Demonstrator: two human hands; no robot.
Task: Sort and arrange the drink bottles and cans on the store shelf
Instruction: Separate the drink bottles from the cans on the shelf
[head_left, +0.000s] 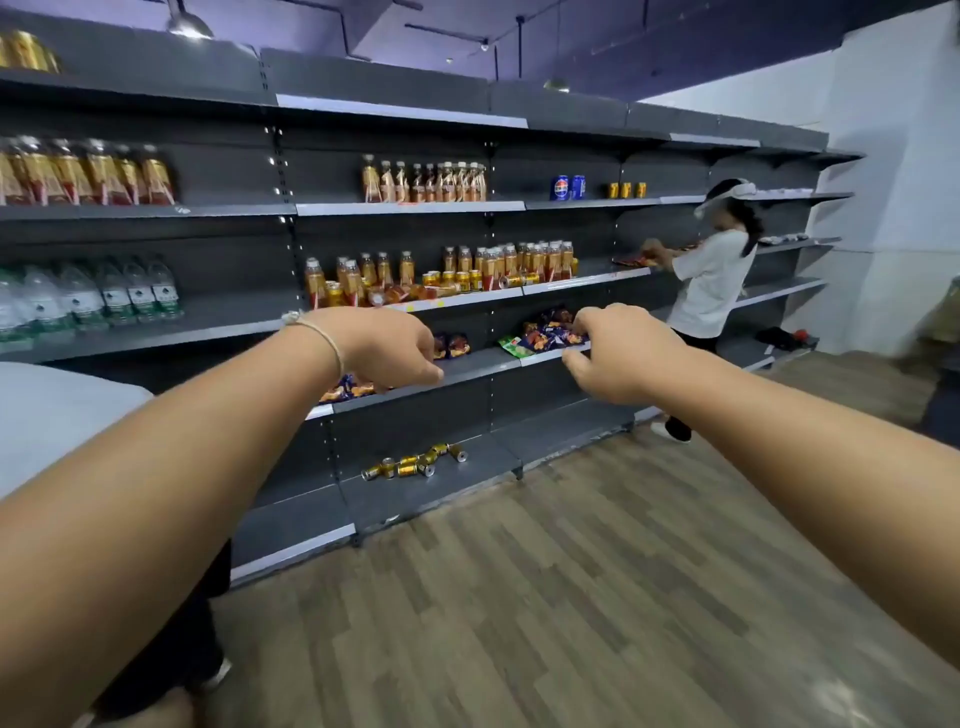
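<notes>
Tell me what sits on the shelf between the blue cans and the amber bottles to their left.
Nothing: in the head view, the shelf is bare between the amber bottles and blue cans.

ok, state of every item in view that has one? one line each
left hand: empty, fingers loosely curled, held out toward the shelves
right hand: empty, fingers loosely curled
gold cans on the bottom shelf: tipped over, scattered
orange bottles on the middle shelf: mostly upright, a few toppled at the front
water bottles: upright, grouped
blue cans: upright
snack packets: lying in a loose pile
</notes>
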